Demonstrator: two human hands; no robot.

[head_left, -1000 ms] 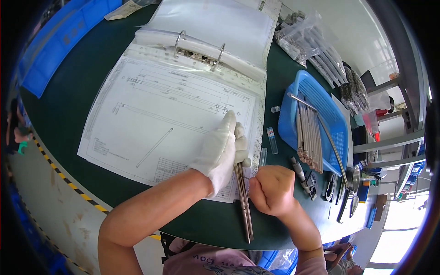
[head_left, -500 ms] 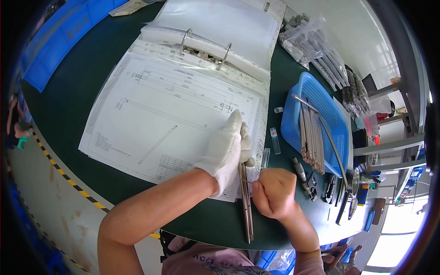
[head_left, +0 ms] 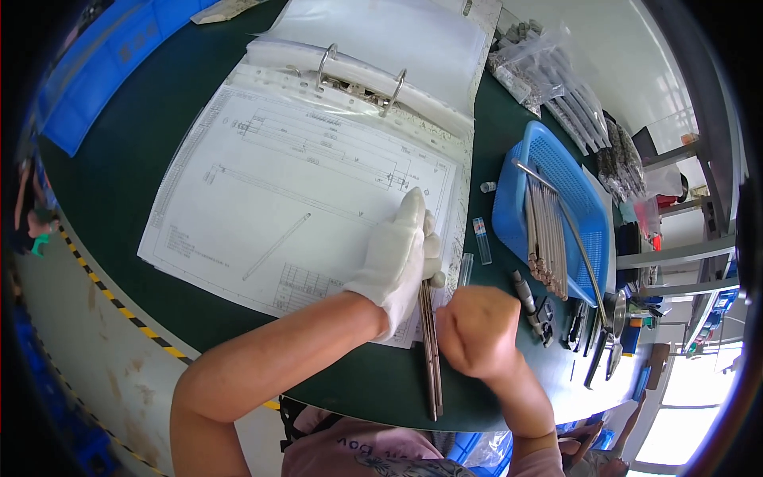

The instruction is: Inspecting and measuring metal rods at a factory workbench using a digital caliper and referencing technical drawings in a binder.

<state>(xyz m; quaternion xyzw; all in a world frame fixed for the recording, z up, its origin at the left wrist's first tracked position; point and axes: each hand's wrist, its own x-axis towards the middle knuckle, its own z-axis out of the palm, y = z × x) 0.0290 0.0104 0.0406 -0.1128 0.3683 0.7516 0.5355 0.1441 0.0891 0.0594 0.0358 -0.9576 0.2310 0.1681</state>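
Our green desk (head_left: 103, 191) carries an open ring binder (head_left: 373, 40) and, right of it, a blue plastic basket (head_left: 509, 195). Our bare right hand (head_left: 481, 330) is curled into a fist, contents hidden; beside it our gloved left hand (head_left: 401, 258) clasps slim metal rods (head_left: 431, 350) near the desk's front edge.

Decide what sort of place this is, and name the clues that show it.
Probably a factory workshop: slim metal rods extend from the gloved left hand, a ring binder lies open at a technical drawing, and black-and-yellow tape marks the floor.
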